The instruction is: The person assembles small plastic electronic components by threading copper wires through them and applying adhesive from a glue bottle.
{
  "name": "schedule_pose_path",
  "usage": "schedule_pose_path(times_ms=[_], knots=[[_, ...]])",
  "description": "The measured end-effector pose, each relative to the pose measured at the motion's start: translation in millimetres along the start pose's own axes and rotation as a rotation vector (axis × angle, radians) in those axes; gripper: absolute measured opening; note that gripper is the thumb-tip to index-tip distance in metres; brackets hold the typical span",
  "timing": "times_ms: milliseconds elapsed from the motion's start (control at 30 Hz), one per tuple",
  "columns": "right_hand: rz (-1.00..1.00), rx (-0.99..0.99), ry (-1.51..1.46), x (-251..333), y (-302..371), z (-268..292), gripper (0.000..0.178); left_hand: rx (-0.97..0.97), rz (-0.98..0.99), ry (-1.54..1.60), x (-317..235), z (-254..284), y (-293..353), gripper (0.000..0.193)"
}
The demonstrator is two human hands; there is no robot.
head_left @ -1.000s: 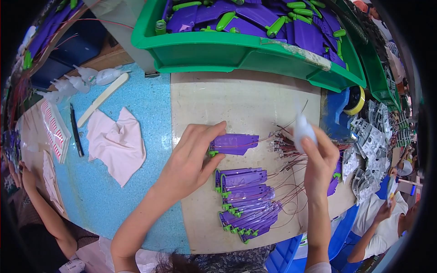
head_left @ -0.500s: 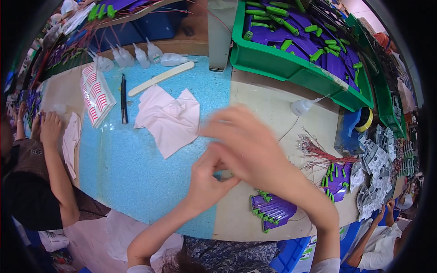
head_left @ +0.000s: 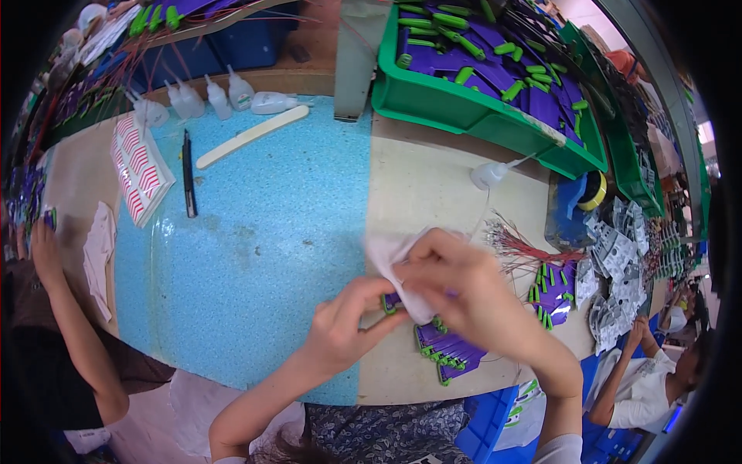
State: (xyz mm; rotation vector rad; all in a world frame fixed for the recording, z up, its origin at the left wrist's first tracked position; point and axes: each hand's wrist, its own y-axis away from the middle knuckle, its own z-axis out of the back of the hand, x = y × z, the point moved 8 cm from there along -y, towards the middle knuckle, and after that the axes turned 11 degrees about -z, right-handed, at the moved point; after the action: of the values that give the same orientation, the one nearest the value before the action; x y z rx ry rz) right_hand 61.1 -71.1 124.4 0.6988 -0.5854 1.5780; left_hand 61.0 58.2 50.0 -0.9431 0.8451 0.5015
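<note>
My left hand (head_left: 336, 329) pinches a small purple plastic piece with a green end (head_left: 389, 302) between thumb and fingers; most of the piece is covered. Close beside it, my right hand (head_left: 468, 282) is closed on a crumpled pale pink cloth (head_left: 385, 254), which presses against the piece. A row of purple plastic parts with green ends (head_left: 450, 354) lies just below my right hand, near the front edge of the table. Farther right sits another group of purple and green parts (head_left: 553, 294), with a bundle of red wires (head_left: 525, 246) behind it.
A green bin (head_left: 456, 108) full of purple and green parts stands at the back right. Near it lies a white squeeze bottle (head_left: 487, 176). On the blue mat (head_left: 247, 309) are a black cutter knife (head_left: 188, 178) and a flat stick (head_left: 251, 138). Co-workers sit on both sides.
The cloth has left the blue mat and is now in my right hand, against the piece in my left. The whole view has shifted slightly.
</note>
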Motion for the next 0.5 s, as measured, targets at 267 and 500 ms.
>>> schedule_pose_path(times_ms=[267, 500], knots=[[-0.200, -0.250, -0.178, -23, -15, 59, 0.028, 0.050, 0.323, 0.426, 19, -26, -1, 0.047], [-0.344, -0.644, -0.296, -125, 30, 64, 0.033, 0.052, 0.539, 0.509, 57, -45, -46, 0.051]])
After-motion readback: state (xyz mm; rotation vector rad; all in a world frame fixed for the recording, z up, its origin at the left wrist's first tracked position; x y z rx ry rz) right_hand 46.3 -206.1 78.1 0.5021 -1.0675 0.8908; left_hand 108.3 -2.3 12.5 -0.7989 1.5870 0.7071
